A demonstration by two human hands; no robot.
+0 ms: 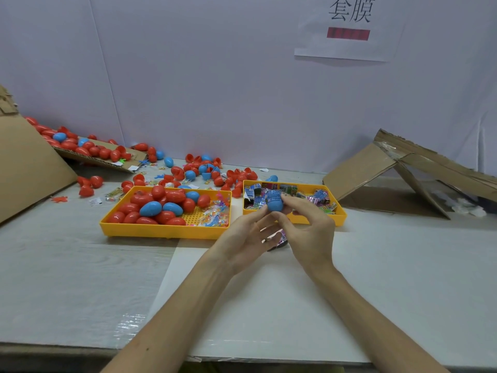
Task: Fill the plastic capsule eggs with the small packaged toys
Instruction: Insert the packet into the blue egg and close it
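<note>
I note left hand (242, 238) and right hand (309, 230) both pinching the blue egg (274, 203) over the near edge of the right tray (340, 217); closing it, I judge, wants halves aligned and even pressure.

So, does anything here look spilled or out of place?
Yes. Red and blue plastic capsule eggs, some in halves, lie scattered on the table behind the left yellow plastic tray, spilling off a brown cardboard flap.
</note>
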